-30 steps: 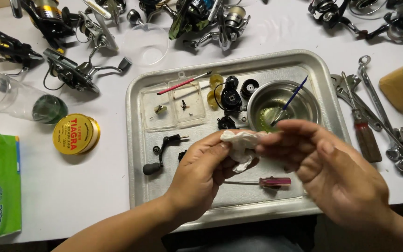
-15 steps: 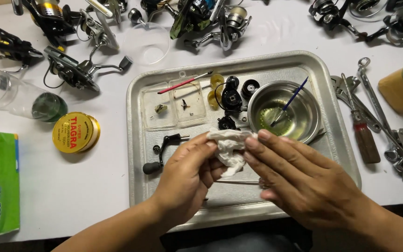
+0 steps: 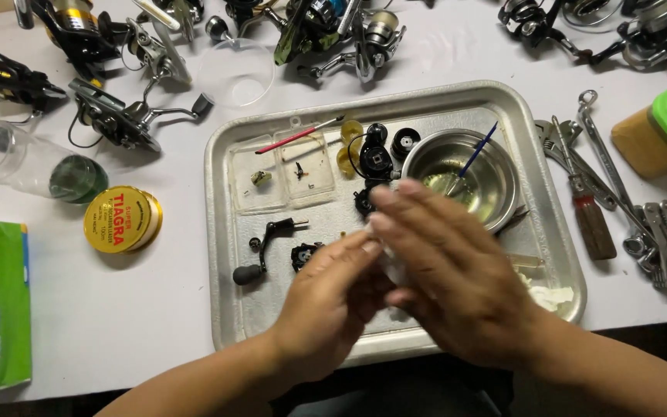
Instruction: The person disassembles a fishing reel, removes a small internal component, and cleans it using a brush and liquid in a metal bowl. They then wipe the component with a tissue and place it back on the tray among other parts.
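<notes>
White tissue wad (image 3: 392, 266): soft, light, crushable, probably damp; best pinched at the bulk, pressed between left hand (image 3: 333, 305) and right hand (image 3: 457, 278), fingers of both closed on it. Held above metal tray (image 3: 221, 232); steel bowl (image 3: 503, 193) just beyond, black crank handle (image 3: 264, 247) left, tools on white surface (image 3: 117, 324).
</notes>
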